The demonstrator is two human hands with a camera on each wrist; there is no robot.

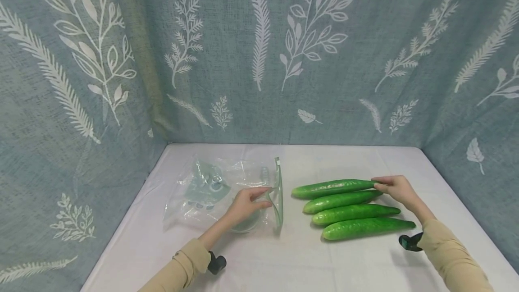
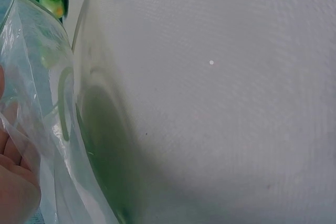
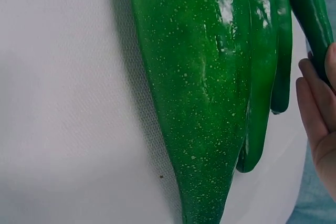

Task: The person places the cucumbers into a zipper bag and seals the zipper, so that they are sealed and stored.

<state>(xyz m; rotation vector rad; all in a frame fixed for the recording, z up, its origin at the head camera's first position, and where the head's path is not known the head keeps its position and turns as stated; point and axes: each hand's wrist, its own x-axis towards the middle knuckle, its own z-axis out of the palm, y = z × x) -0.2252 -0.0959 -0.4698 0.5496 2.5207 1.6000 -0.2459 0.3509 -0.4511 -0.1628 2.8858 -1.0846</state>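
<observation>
A: Two beige cloth sleeves [image 1: 456, 256] are filling the near edge. Right hand [image 1: 399, 189]?
B: Gripping the farthest long, glossy green cucumber [image 1: 334, 188], right end.
A: Axis?
B: Running left-right, pale tip pointing left toward the clear, green-edged plastic bag [image 1: 237, 177].
A: Left hand [image 1: 246, 203]?
B: Touching bag's mouth; can't tell if pinching.
A: Around?
B: Three similar cucumbers [image 1: 357, 214] lying just nearside, white table [image 1: 292, 265].

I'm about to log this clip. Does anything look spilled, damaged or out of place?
Nothing stands out. The four cucumbers lie side by side and look whole; no spill shows. The clear zip bag is wrinkled, which is normal for thin plastic.
</observation>
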